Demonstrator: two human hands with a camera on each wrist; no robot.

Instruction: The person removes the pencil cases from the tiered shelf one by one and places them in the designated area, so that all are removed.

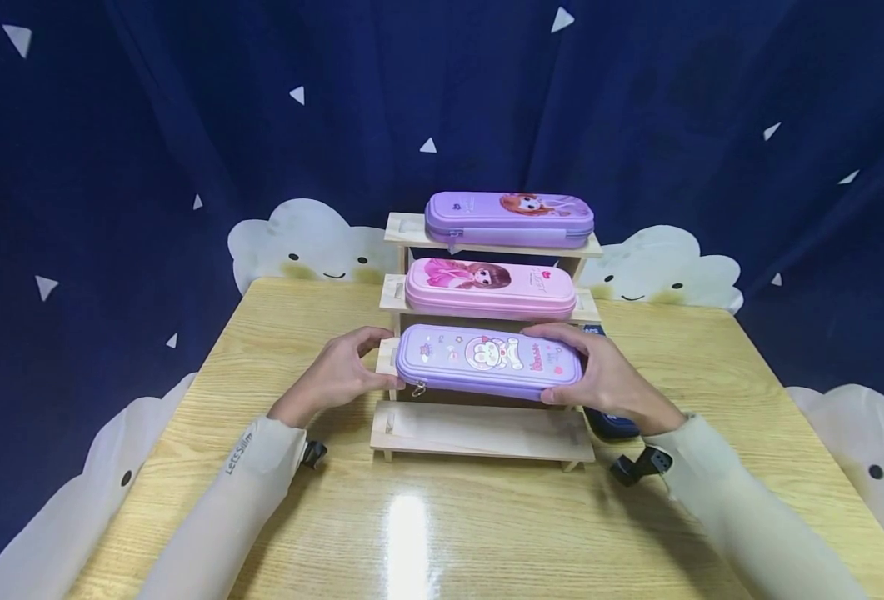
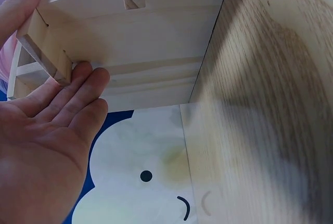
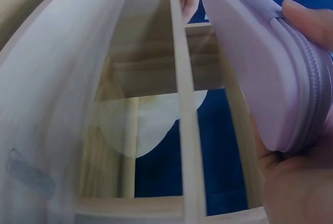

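A lilac pencil case [image 1: 479, 360] with a bunny print lies over the third tier of a stepped wooden rack [image 1: 479, 429]. At its right end my right hand [image 1: 599, 375] grips it, thumb at the front edge and fingers behind. In the right wrist view the zipped side of the pencil case [image 3: 265, 68] is tilted up from the shelf boards. My left hand [image 1: 340, 371] holds the left end of that tier. The left wrist view has its thumb and fingers [image 2: 78, 96] on opposite sides of the shelf end [image 2: 44, 47].
On the top tier sits a purple pencil case [image 1: 509, 221] with a doll print; a pink pencil case [image 1: 490, 287] lies one tier below. A dark blue case [image 1: 610, 425] stands on the wooden table [image 1: 322, 517] behind my right hand. A navy curtain [image 1: 442, 100] hangs at the back.
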